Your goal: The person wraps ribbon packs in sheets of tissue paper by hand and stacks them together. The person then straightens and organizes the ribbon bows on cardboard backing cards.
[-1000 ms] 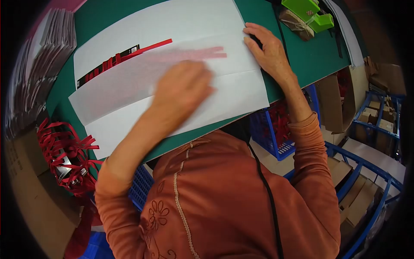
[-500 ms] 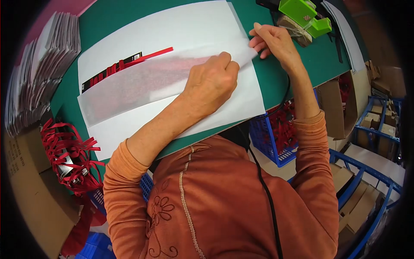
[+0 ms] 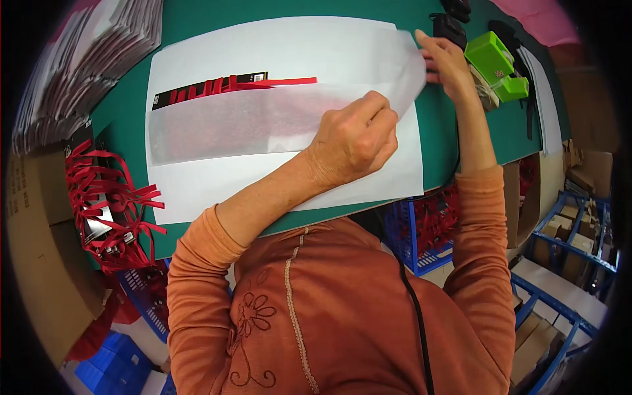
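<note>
Head view: I see left hand curled, fingers pressing folded tissue flap down onto paper sheet on green worktop. Right hand pinches flap's far corner, fingers closed on it. Red strips on black card lie half under flap, near sheet's upper part. My judgement: keep corner taut, slide left palm along crease, edges aligned. Stapler beside right hand.

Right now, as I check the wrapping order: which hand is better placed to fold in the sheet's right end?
Right. The right hand pinches the lifted right corner of the tissue paper, while the left hand rests on the folded flap covering the red strips, apparently pinning it.
</note>
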The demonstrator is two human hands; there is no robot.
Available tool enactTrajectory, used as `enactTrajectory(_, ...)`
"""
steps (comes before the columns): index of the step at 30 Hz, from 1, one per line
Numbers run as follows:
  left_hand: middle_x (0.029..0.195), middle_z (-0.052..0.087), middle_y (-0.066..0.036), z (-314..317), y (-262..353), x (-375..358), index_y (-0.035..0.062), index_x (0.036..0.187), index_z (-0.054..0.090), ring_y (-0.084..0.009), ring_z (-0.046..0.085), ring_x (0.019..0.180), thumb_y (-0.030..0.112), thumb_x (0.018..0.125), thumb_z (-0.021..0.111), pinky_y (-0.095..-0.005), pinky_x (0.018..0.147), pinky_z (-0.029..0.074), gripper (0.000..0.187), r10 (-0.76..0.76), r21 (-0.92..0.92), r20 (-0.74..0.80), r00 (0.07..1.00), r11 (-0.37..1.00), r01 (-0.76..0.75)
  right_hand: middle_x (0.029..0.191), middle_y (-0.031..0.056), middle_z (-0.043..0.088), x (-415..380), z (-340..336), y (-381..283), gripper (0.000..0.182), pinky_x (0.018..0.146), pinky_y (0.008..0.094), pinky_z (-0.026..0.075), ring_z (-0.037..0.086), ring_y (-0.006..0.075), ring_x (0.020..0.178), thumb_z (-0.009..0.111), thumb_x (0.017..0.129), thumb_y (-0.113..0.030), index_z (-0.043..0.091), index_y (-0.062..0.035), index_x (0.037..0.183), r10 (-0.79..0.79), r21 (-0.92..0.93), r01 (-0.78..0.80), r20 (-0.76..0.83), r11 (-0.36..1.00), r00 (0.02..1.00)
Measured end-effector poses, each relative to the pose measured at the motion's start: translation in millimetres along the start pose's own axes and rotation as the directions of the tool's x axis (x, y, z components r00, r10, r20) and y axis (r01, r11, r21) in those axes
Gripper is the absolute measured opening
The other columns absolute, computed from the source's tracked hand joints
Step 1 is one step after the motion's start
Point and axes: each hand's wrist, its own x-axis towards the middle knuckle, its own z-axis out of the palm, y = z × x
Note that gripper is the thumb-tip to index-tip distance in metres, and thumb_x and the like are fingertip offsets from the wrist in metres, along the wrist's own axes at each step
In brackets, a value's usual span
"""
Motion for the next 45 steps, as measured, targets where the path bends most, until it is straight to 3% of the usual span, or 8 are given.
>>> enactTrajectory(2, 0.073, 0.044, -0.006, -1, 0, -1, 0.0052, 0.071, 0.049, -0.0200, 0.045, 0.050, 0.002, 0.067, 0.060, -0.0280, 0.042, 0.038, 0.012, 0.026, -0.037, -0.031, 0.999, 0.999, -0.027, 0.082, 0.0119, 0.062, -7, -8, -19, 0.049, 0.058, 0.0265, 0.055, 0.060, 0.0171, 0.067, 0.073, 0.076, -0.039, 0.061, 0.0057, 0.092, 0.342, 0.008, -0.353, 0.228, 0.936, 0.911)
enactTrajectory(5, 0.074, 0.045, -0.007, 6, -3, -6, 0.0058, 0.072, 0.050, -0.0202, 0.044, 0.049, 0.005, 0.068, 0.061, -0.0284, 0.042, 0.037, 0.011, 0.075, -0.005, -0.037, 0.996, 0.997, -0.076, 0.080, 0.0096, 0.063, 22, -4, 7, 0.041, 0.055, 0.0235, 0.051, 0.059, 0.0147, 0.066, 0.075, 0.076, -0.030, 0.062, 0.0052, 0.093, 0.356, 0.162, -0.420, 0.319, 0.893, 0.878)
enactTrajectory(14, 0.087, 0.053, -0.010, -118, -19, -51, 0.0069, 0.076, 0.054, -0.0247, 0.049, 0.072, 0.010, 0.071, 0.061, -0.0343, 0.066, 0.041, 0.010, -0.207, 0.524, 0.033, 0.978, 0.837, 0.160, 0.079, 0.0043, 0.064, 4, 1, -7, 0.019, 0.061, 0.0180, 0.042, 0.054, 0.0099, 0.067, 0.068, 0.078, -0.011, 0.067, 0.0013, 0.093, -0.003, -0.163, 0.033, 0.177, 0.986, 0.984)
enactTrajectory(20, 0.098, 0.058, -0.012, -167, -59, -66, 0.0023, 0.096, 0.059, -0.0238, 0.055, 0.082, 0.008, 0.077, 0.061, -0.0310, 0.071, 0.047, 0.020, -0.403, 0.410, 0.111, 0.908, 0.851, 0.328, 0.084, 0.0049, 0.066, -30, -1, -16, 0.017, 0.065, 0.0178, 0.042, 0.054, 0.0112, 0.070, 0.067, 0.079, -0.009, 0.067, 0.0016, 0.091, -0.399, -0.279, 0.420, 0.130, 0.864, 0.908)
enactTrajectory(24, 0.098, 0.061, -0.013, -182, -81, -57, 0.0004, 0.103, 0.060, -0.0212, 0.059, 0.081, 0.011, 0.082, 0.061, -0.0273, 0.071, 0.049, 0.024, -0.541, 0.192, 0.126, 0.832, 0.836, 0.515, 0.090, 0.0104, 0.066, -53, -2, -17, 0.016, 0.072, 0.0290, 0.048, 0.059, 0.0238, 0.078, 0.067, 0.072, 0.000, 0.067, 0.0000, 0.087, -0.877, -0.239, 0.901, 0.238, 0.363, 0.416)
enactTrajectory(27, 0.096, 0.063, -0.015, -193, -97, -51, -0.0017, 0.104, 0.059, -0.0204, 0.062, 0.079, 0.017, 0.087, 0.058, -0.0253, 0.074, 0.050, 0.025, -0.804, -0.325, 0.184, 0.565, 0.493, 0.807, 0.091, 0.0110, 0.065, -71, -4, -20, 0.015, 0.077, 0.0374, 0.050, 0.059, 0.0291, 0.085, 0.069, 0.068, 0.000, 0.066, -0.0013, 0.082, -0.892, -0.124, 0.937, 0.286, 0.327, 0.349)
enactTrajectory(32, 0.096, 0.063, -0.021, -216, -117, -45, -0.0061, 0.108, 0.055, -0.0276, 0.065, 0.091, 0.037, 0.087, 0.058, -0.0333, 0.079, 0.055, 0.048, -0.905, -0.747, 0.305, 0.295, -0.036, 0.664, 0.090, 0.0118, 0.064, -92, -12, -5, 0.015, 0.079, 0.0406, 0.050, 0.058, 0.0310, 0.090, 0.069, 0.066, -0.001, 0.064, -0.0021, 0.080, -0.882, -0.129, 0.943, 0.334, 0.306, 0.332)
enactTrajectory(45, 0.097, 0.058, -0.024, -188, -112, -41, -0.0092, 0.100, 0.052, -0.0363, 0.064, 0.085, 0.014, 0.080, 0.056, -0.0399, 0.074, 0.057, 0.031, -0.993, -0.746, -0.085, 0.076, 0.114, 0.656, 0.098, 0.0117, 0.063, -50, -26, 51, 0.015, 0.088, 0.0364, 0.046, 0.057, 0.0258, 0.095, 0.065, 0.073, 0.001, 0.061, -0.0022, 0.087, -0.746, 0.029, 0.760, 0.221, 0.649, 0.628)
